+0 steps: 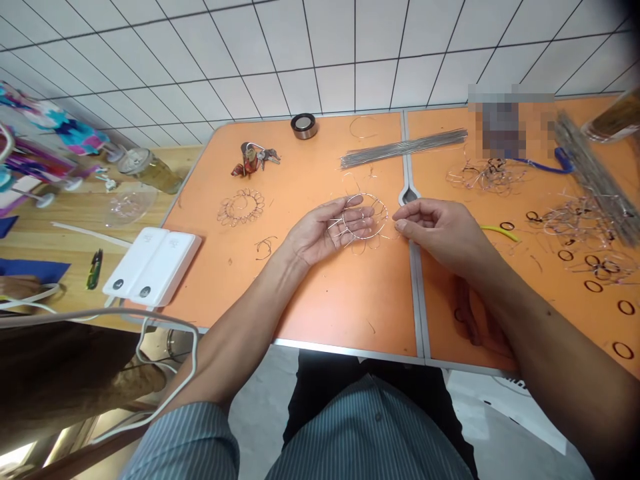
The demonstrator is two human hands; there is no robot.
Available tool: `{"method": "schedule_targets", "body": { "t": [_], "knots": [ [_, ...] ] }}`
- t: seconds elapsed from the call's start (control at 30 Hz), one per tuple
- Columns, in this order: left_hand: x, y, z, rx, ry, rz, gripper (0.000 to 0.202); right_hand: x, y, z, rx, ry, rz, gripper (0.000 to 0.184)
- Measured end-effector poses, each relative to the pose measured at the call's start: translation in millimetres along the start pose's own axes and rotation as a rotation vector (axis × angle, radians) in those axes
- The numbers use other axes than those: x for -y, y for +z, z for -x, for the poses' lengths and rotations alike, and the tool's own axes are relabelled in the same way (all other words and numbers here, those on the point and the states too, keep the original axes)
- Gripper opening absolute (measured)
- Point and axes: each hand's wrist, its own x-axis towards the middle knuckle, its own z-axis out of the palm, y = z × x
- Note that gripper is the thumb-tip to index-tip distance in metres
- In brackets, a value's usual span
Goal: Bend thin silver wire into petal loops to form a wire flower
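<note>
My left hand (327,231) lies palm up over the orange table (345,313), holding a thin silver wire ring (365,217) across its fingers, with short wire ends sticking out around it. My right hand (433,231) sits just to the right of the ring, its fingertips drawn together close to the wire. Any fine wire between those fingers is too thin to make out. A looped wire flower shape (240,207) lies on the table to the left of my left hand.
A bundle of straight metal rods (404,148) lies at the back, with wire tangles (487,177) and small dark rings (565,255) to the right. Yellow-handled pliers (500,231), keys (255,159), a tape roll (304,125) and a white box (150,267) are nearby.
</note>
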Motion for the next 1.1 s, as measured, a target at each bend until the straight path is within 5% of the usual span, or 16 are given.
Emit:
{"method": "schedule_targets", "body": {
  "t": [0.53,1.1],
  "knots": [
    [7.1,-1.3,-0.5,0.062,-0.034,-0.055,0.029,0.1,1.3,2.9,-0.178,-0.163,0.12,0.005],
    [12.4,-8.2,1.0,0.25,-0.115,-0.218,0.03,9.2,-3.0,2.4,-0.127,-0.008,0.042,0.024]
  ]
}}
